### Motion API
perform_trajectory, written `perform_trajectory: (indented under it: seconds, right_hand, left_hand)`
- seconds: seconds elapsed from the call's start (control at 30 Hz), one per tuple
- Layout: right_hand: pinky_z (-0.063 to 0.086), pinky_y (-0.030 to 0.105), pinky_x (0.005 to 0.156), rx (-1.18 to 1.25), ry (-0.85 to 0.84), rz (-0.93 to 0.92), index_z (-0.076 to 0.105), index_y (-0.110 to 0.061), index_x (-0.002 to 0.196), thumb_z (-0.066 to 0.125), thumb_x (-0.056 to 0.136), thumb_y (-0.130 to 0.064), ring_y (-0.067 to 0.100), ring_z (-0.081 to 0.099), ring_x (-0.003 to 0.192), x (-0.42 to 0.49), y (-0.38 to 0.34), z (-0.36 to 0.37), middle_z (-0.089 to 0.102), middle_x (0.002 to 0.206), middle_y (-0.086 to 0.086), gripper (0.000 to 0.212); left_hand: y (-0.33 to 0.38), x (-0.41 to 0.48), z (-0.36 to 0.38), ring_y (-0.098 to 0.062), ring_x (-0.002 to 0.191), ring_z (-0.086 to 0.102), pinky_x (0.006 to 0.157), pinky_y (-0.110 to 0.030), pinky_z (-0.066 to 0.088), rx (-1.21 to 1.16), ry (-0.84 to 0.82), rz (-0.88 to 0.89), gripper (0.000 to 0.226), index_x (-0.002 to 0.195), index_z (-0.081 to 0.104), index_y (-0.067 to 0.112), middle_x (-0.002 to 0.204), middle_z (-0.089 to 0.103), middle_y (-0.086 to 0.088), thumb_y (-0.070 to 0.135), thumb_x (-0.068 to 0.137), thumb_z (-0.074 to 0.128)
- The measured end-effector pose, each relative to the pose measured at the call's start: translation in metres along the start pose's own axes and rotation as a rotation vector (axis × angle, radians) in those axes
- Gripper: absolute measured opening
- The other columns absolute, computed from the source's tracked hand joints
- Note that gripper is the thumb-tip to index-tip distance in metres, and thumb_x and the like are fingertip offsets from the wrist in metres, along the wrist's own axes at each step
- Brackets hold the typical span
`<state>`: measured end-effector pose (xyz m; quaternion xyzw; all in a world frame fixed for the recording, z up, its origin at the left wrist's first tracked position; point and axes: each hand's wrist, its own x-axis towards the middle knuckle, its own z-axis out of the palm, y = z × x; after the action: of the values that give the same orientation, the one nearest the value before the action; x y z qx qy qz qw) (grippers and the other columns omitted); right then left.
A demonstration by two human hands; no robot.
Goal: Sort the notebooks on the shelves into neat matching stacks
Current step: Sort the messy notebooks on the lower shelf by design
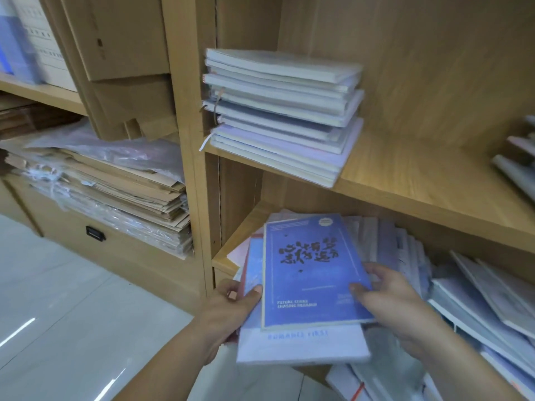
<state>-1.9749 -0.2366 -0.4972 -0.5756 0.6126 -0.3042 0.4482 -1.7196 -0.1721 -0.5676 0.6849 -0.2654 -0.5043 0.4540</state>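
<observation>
A blue notebook (309, 273) with black brush lettering lies on top of a small pile at the front of the lower shelf (228, 259). Under it sits a pale notebook (301, 347) with faint blue print, sticking out past the shelf edge. My left hand (231, 308) grips the pile's left side, thumb on top. My right hand (390, 302) pinches the blue notebook's right edge, thumb on its cover. Several loose notebooks (474, 290) lie fanned and slanted to the right on the same shelf. A taller stack of pale notebooks (283, 111) stands on the upper shelf (419, 180).
A wooden upright (191, 140) divides this bay from the left one, which holds flattened cardboard (121, 186) in plastic wrap and brown boxes (121, 53). More notebooks (518, 157) lie at the upper shelf's far right. White tiled floor (58, 314) lies below left.
</observation>
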Motion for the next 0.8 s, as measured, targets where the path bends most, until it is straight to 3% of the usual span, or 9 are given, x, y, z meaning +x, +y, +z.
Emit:
perform_trajectory:
  seconds: [0.1, 0.17, 0.27, 0.37, 0.5, 0.63, 0.67, 0.73, 0.8]
  right_hand:
    - [0.058, 0.020, 0.058, 0.112, -0.046, 0.010, 0.062, -0.012, 0.106, 0.059, 0.097, 0.007, 0.009, 0.075, 0.072, -0.009, -0.002, -0.008, 0.079, 0.093, 0.003, 0.021]
    - [0.056, 0.017, 0.057, 0.161, -0.050, 0.012, 0.061, -0.011, 0.109, 0.060, 0.097, 0.006, 0.009, 0.075, 0.073, -0.011, -0.001, -0.008, 0.079, 0.096, 0.005, 0.021]
    - [0.052, 0.018, 0.048, 0.190, -0.034, 0.037, 0.058, -0.010, 0.108, 0.061, 0.098, 0.001, 0.011, 0.075, 0.065, -0.016, 0.002, -0.004, 0.079, 0.082, 0.004, 0.016]
    - [0.050, 0.020, 0.049, 0.205, 0.037, 0.034, 0.056, -0.012, 0.103, 0.062, 0.098, 0.000, 0.009, 0.071, 0.054, -0.021, 0.004, -0.007, 0.075, 0.065, -0.003, 0.014]
    - [0.053, 0.037, 0.067, 0.109, 0.037, -0.007, 0.055, -0.011, 0.111, 0.062, 0.097, -0.003, 0.031, 0.075, 0.073, -0.028, 0.004, -0.015, 0.078, 0.077, 0.008, 0.017]
    - [0.055, 0.025, 0.055, 0.031, -0.079, 0.008, 0.060, -0.018, 0.111, 0.060, 0.097, -0.004, 0.018, 0.076, 0.070, -0.039, 0.004, -0.006, 0.080, 0.084, 0.004, 0.019]
    - [0.058, 0.026, 0.060, 0.017, -0.069, -0.003, 0.061, -0.018, 0.112, 0.062, 0.096, -0.004, 0.017, 0.076, 0.073, -0.039, 0.005, -0.004, 0.080, 0.086, 0.003, 0.021]
    - [0.062, 0.042, 0.083, 0.032, -0.014, -0.006, 0.063, -0.015, 0.115, 0.070, 0.092, -0.005, 0.022, 0.078, 0.082, -0.035, 0.007, -0.005, 0.080, 0.091, 0.002, 0.026]
    - [0.059, 0.051, 0.092, 0.083, -0.015, 0.024, 0.069, -0.009, 0.110, 0.077, 0.089, -0.009, 0.027, 0.078, 0.087, -0.031, 0.006, -0.011, 0.080, 0.093, 0.006, 0.023]
  left_hand:
    - [0.003, -0.002, 0.000, -0.017, 0.067, 0.073, 0.052, -0.029, 0.057, 0.178, 0.050, 0.131, 0.026, 0.095, 0.067, 0.017, 0.083, 0.076, 0.000, 0.043, 0.094, 0.069]
    - [0.005, -0.001, -0.002, -0.018, 0.069, 0.072, 0.058, -0.031, 0.059, 0.351, 0.044, 0.198, 0.033, 0.086, 0.068, 0.016, 0.075, 0.072, 0.003, 0.048, 0.096, 0.064]
    - [0.000, 0.009, -0.008, -0.029, 0.083, 0.064, 0.072, -0.034, 0.054, 0.617, 0.102, 0.314, 0.042, 0.071, 0.062, 0.024, 0.080, 0.064, -0.004, 0.058, 0.095, 0.057]
    - [-0.002, 0.012, -0.007, -0.032, 0.080, 0.059, 0.065, -0.031, 0.045, 0.615, 0.119, 0.356, 0.043, 0.063, 0.056, 0.028, 0.074, 0.057, -0.006, 0.056, 0.095, 0.059]
    - [0.000, 0.007, -0.004, -0.020, 0.059, 0.054, 0.058, -0.032, 0.047, 0.609, 0.176, 0.417, 0.043, 0.070, 0.068, 0.015, 0.059, 0.058, 0.000, 0.051, 0.094, 0.064]
    - [0.005, -0.004, 0.004, -0.014, 0.090, 0.073, 0.084, -0.038, 0.061, 0.300, 0.013, 0.249, 0.045, 0.101, 0.078, 0.037, 0.096, 0.076, 0.012, 0.072, 0.088, 0.053]
    - [0.006, -0.008, 0.007, -0.013, 0.102, 0.070, 0.092, -0.040, 0.059, 0.290, -0.008, 0.233, 0.051, 0.109, 0.076, 0.043, 0.112, 0.070, 0.014, 0.079, 0.082, 0.053]
    - [0.005, -0.016, 0.010, -0.013, 0.120, 0.059, 0.102, -0.036, 0.054, 0.284, -0.055, 0.199, 0.056, 0.124, 0.069, 0.047, 0.134, 0.046, 0.015, 0.081, 0.081, 0.057]
    - [0.007, -0.026, 0.008, -0.010, 0.117, 0.061, 0.085, -0.020, 0.058, 0.197, -0.131, 0.187, 0.044, 0.128, 0.068, 0.044, 0.137, 0.034, 0.013, 0.066, 0.090, 0.062]
